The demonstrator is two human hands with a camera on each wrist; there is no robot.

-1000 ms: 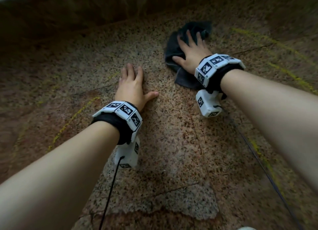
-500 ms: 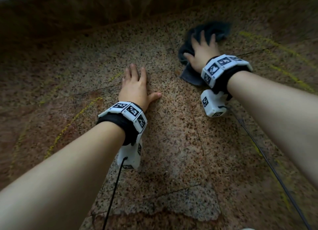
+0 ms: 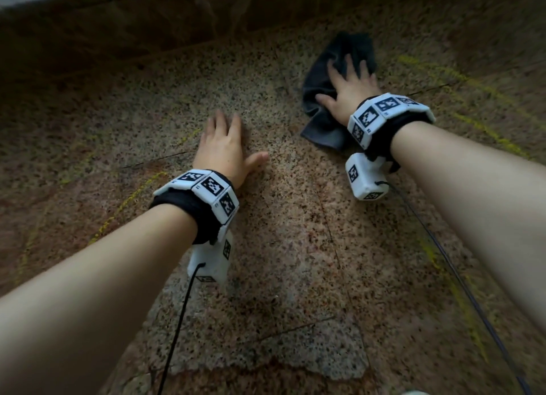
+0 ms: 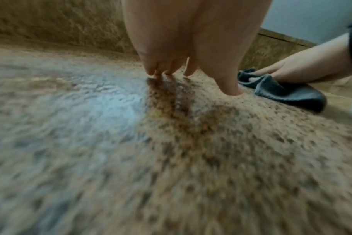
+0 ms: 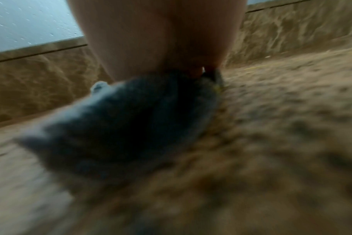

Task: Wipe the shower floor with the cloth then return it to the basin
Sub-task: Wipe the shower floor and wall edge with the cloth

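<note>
Wiping is the step in hand: the right hand [image 3: 350, 91] lies flat on the dark cloth [image 3: 325, 122], fingers spread and straight, pressing it against the speckled stone shower floor [image 3: 295, 232] near the far wall [image 3: 177, 25]. It does not look to be gripping the fabric, which lies bunched under the palm with a loose tail trailing back toward the wrist. The left hand [image 3: 224, 146] is planted well apart from the cloth, palm down on bare floor with fingers extended and thumb out, holding nothing, apparently as a brace. The left wrist view shows a wet sheen on part of the floor. No basin shows in any view. Judging from this, the floor still wants more passes; after that the fingers must gather and grip the cloth before it goes to the basin.
</note>
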